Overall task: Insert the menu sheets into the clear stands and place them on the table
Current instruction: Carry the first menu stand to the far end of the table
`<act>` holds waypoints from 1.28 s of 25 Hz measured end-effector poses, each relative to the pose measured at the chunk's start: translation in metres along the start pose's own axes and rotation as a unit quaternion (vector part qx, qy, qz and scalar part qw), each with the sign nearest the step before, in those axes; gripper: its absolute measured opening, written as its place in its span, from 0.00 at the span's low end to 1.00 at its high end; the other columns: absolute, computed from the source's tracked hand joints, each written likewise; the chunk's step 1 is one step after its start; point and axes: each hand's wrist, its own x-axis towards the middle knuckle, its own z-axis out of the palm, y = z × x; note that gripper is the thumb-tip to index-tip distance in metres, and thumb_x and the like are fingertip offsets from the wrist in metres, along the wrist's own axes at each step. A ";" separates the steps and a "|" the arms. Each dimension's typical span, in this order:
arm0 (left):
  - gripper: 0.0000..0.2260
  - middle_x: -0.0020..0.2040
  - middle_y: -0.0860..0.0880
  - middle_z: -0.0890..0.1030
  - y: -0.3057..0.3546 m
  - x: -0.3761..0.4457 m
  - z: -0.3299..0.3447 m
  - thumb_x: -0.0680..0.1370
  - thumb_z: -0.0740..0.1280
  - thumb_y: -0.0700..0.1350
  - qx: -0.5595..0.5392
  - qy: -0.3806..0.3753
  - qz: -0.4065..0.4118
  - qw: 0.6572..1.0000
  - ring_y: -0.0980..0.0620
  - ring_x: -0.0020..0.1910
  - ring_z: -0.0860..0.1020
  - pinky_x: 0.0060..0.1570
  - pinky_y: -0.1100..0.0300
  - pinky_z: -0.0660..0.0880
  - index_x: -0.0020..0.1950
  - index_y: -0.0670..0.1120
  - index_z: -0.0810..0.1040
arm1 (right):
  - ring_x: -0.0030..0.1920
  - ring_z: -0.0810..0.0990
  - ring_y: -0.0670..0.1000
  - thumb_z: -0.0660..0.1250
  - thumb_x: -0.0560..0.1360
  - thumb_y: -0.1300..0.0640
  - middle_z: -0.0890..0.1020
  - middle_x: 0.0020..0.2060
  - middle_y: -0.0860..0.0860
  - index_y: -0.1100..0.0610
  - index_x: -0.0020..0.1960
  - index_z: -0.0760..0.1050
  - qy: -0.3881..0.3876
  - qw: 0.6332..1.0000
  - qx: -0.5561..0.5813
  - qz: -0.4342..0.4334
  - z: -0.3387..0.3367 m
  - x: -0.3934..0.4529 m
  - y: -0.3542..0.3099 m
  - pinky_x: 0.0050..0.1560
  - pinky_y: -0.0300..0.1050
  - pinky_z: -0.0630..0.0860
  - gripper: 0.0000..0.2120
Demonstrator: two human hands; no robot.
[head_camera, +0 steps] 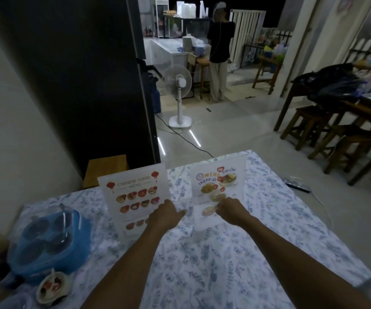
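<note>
Surface [235,253] w/ blue floral cloth. Blue condiment caddy [51,239] near its left edge. Two clear stands upright toward the far edge, sheets inside: Chinese food menu [133,192] left of centre, Thai menu [219,186] beside it (slightly apart). Left hand [164,216] loosely curled, fingers at first stand's lower right corner; right hand [230,210] pinching second stand's lower front, grip unclear.

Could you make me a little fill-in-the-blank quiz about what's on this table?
1. The clear stand by the left hand holds a sheet headed "______ Food Menu".
2. The round lidded condiment holder is coloured ______.
3. The floral-print tablecloth carries ______ upright menu stands.

Missing words: Chinese; blue; two
</note>
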 end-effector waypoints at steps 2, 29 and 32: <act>0.38 0.69 0.39 0.73 0.013 0.011 0.010 0.75 0.63 0.66 0.011 -0.007 -0.004 1.000 0.40 0.64 0.75 0.60 0.49 0.75 0.73 0.39 0.63 | 0.52 0.82 0.58 0.65 0.76 0.52 0.84 0.54 0.57 0.59 0.54 0.82 0.016 0.999 0.011 0.027 -0.009 0.005 0.027 0.47 0.45 0.76 0.14; 0.10 0.47 0.50 0.86 0.023 0.049 0.094 0.79 0.66 0.54 -0.095 0.068 0.034 0.993 0.54 0.44 0.83 0.46 0.52 0.80 0.50 0.49 0.82 | 0.48 0.83 0.48 0.67 0.75 0.39 0.84 0.51 0.47 0.51 0.58 0.73 0.052 0.980 0.192 0.021 0.025 0.060 0.120 0.45 0.46 0.81 0.20; 0.08 0.39 0.50 0.84 0.025 0.043 0.112 0.81 0.64 0.52 -0.147 0.102 0.026 0.983 0.54 0.36 0.82 0.38 0.50 0.79 0.48 0.49 0.78 | 0.46 0.81 0.45 0.66 0.75 0.38 0.81 0.48 0.44 0.48 0.54 0.70 0.073 0.974 0.213 0.013 0.029 0.056 0.118 0.41 0.38 0.76 0.16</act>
